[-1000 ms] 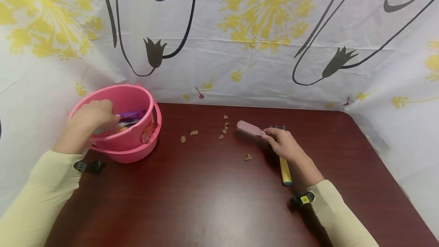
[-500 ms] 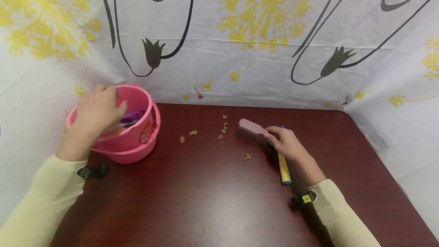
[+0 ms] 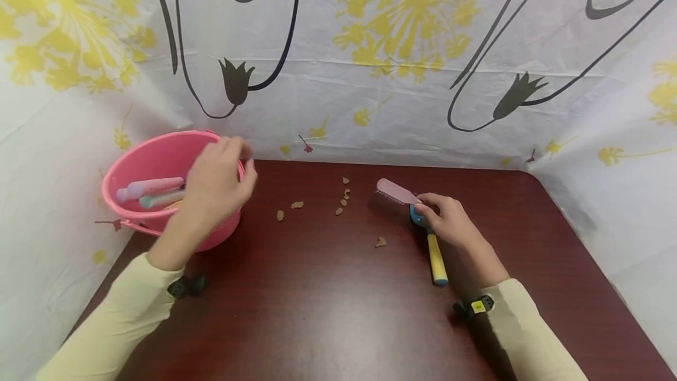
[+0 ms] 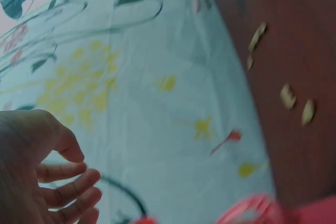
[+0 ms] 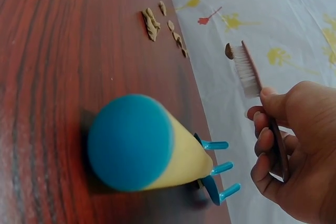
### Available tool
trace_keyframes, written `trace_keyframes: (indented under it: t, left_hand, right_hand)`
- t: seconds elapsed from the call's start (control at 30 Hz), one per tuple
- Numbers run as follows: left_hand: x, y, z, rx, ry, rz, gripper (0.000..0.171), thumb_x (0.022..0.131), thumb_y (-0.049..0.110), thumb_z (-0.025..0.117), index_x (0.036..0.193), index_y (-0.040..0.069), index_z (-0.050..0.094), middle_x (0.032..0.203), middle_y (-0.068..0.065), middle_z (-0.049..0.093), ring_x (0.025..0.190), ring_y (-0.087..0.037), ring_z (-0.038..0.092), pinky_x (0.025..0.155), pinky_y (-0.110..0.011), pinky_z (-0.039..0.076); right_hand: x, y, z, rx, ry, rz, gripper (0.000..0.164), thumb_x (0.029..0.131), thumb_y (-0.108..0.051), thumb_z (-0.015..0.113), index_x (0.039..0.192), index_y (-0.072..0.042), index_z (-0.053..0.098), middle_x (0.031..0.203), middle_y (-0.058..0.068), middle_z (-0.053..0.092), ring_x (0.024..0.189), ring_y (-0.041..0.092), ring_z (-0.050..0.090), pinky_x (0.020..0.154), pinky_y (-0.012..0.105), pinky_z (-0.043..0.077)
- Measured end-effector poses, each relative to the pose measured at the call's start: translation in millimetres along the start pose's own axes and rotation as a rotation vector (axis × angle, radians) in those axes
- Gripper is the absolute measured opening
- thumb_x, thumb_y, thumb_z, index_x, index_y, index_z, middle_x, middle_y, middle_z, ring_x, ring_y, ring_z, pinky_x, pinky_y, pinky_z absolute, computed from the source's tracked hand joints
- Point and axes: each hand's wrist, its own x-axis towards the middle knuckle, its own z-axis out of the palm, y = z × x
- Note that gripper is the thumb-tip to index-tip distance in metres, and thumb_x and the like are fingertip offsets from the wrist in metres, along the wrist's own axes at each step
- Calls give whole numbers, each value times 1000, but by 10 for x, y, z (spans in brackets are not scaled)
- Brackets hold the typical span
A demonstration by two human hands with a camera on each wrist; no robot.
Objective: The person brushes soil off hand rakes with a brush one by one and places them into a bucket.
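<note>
My right hand [image 3: 449, 219] grips the handle of a small pink hairbrush [image 3: 395, 191], held over the table with its bristles down. White bristles show on the hairbrush [image 5: 245, 69] in the right wrist view. Just below that hand lies a toy hand rake [image 3: 437, 260] with a yellow handle and blue tines. At the right side of a pink bucket [image 3: 153, 157], my left hand [image 3: 217, 178] hovers over the rim. The left wrist view shows its fingers [image 4: 68, 190] loosely bent with nothing between them. Lavender sticks [image 3: 156, 186] and a teal stick [image 3: 161, 199] stick up inside the bucket.
Several small tan pieces [image 3: 297, 204] lie scattered on the dark red-brown table [image 3: 296, 287], between the bucket and the hairbrush. One tan piece [image 3: 381, 242] sits nearer the front. A white sheet [image 3: 338, 99] with printed flowers hangs behind and along the sides.
My left hand has come out of the bucket and moved right across its rim, uncovering the sticks inside. The hairbrush in my right hand has shifted slightly right and back.
</note>
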Motion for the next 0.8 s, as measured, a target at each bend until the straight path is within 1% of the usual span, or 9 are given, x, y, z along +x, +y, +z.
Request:
trace_keyframes:
  t: [0.07, 0.13, 0.27, 0.33, 0.47, 0.57, 0.67, 0.8]
  left_hand:
    - [-35, 53, 135, -23, -21, 26, 17, 87, 6, 68, 101, -1, 60, 93, -16, 62, 82, -36, 58, 74, -50, 51]
    - [-75, 105, 260, -42, -51, 33, 17, 88, 7, 68, 102, 1, 61, 92, -14, 62, 81, -33, 58, 73, -47, 52]
    - [-143, 191, 458, -57, -115, 21, 15, 88, 10, 67, 101, 4, 62, 91, -10, 62, 80, -30, 58, 71, -44, 51]
    - [-168, 230, 537, -70, -153, 5, 15, 88, 11, 68, 101, 5, 62, 90, -8, 62, 79, -27, 58, 69, -42, 51]
    - [-217, 327, 705, -103, -248, -36, 14, 89, 14, 69, 100, 12, 62, 85, 0, 61, 73, -20, 57, 61, -38, 51]
    - [-268, 420, 860, -136, -324, -65, 12, 89, 14, 68, 99, 16, 61, 82, 6, 59, 71, -15, 58, 58, -36, 50]
    - [-320, 521, 1019, -169, -391, -77, 11, 89, 15, 68, 98, 18, 62, 82, 10, 60, 72, -11, 59, 60, -35, 50]
    - [-361, 676, 1201, -230, -466, -76, 9, 91, 17, 68, 98, 19, 62, 83, 10, 63, 73, -9, 61, 62, -34, 51]
  right_hand:
    - [-12, 4, -15, 5, 1, 13, 26, 102, -12, 62, 125, 1, 66, 113, 17, 69, 90, 28, 62, 77, 47, 51]
    - [-23, 13, -29, 2, -2, 25, 27, 103, -12, 62, 126, 1, 66, 115, 19, 68, 93, 30, 62, 79, 48, 51]
    - [-45, 35, -54, -14, -4, 42, 32, 104, -15, 60, 130, 3, 64, 121, 21, 67, 100, 31, 64, 81, 49, 51]
    - [-57, 45, -72, -13, 0, 47, 33, 105, -17, 59, 131, 3, 63, 122, 21, 67, 102, 32, 63, 82, 49, 51]
    - [-78, 71, -107, -8, 7, 56, 33, 105, -20, 58, 129, 2, 64, 117, 19, 68, 97, 31, 62, 79, 48, 51]
    - [-95, 108, -127, -23, 12, 62, 33, 105, -22, 59, 127, 1, 65, 115, 18, 68, 94, 30, 62, 77, 47, 52]
    - [-119, 146, -151, -41, 19, 67, 32, 104, -22, 60, 127, 1, 65, 115, 19, 68, 94, 29, 62, 76, 45, 52]
    - [-167, 197, -201, -53, 32, 75, 33, 104, -22, 60, 127, 2, 65, 112, 18, 69, 88, 28, 61, 70, 40, 51]
